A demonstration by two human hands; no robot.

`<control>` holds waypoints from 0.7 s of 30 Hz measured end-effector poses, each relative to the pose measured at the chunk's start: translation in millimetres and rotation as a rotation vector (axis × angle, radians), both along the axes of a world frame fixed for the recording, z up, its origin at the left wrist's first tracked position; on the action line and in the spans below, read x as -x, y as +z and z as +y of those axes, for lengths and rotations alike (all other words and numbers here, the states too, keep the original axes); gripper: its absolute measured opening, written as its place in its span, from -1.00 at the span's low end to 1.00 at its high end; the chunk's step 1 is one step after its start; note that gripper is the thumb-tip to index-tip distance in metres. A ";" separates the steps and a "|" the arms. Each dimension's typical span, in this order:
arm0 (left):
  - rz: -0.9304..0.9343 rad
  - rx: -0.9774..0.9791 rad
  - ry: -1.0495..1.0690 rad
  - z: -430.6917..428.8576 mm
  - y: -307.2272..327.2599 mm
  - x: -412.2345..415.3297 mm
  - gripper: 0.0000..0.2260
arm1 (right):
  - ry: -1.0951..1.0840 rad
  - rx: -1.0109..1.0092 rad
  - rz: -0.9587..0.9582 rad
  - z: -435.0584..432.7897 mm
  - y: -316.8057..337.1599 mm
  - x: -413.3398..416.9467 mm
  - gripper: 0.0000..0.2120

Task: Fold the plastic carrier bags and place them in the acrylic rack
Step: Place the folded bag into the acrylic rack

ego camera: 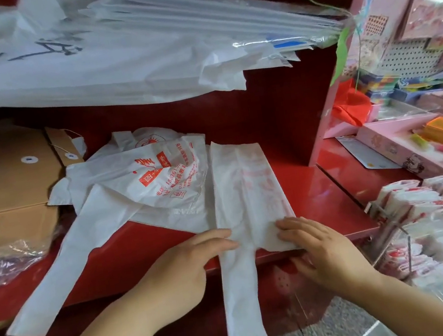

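A white carrier bag (247,187), folded lengthwise into a narrow strip, lies on the red shelf (328,202), its handles hanging over the front edge. My left hand (189,264) presses flat on the strip's left side near the shelf edge. My right hand (318,248) presses flat on its right lower corner. A loose heap of white bags with red print (152,179) sits just left of the strip, one handle trailing off the shelf. The clear acrylic rack (394,229) stands at the right, holding several folded bags (413,203).
Brown envelopes (5,198) lie at the left with crinkled clear plastic (1,260) in front. Large white sheets in plastic (106,49) overhang from above. A pink display with stationery (426,139) fills the right side. Grey floor shows below.
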State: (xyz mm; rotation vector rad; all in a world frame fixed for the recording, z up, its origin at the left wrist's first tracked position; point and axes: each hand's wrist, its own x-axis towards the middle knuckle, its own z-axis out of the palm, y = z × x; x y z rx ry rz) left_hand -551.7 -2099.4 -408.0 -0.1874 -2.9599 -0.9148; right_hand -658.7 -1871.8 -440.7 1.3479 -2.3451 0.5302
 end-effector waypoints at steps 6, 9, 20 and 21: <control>0.015 0.182 -0.063 -5.5 0.3 -4.3 -0.48 | 0.040 0.184 -0.040 9.6 -10.6 2.0 -0.78; 0.197 0.449 -0.091 -1.2 -4.6 -7.4 -0.28 | 0.078 0.238 -0.056 9.9 -9.6 2.0 -0.81; 0.672 0.305 -0.117 8.0 -28.7 10.4 -0.78 | 0.103 0.314 -0.173 6.1 -6.4 -5.1 -0.86; 0.688 0.284 -0.103 9.8 -27.8 11.0 -0.75 | 0.091 0.311 -0.171 6.4 -6.5 -5.2 -0.86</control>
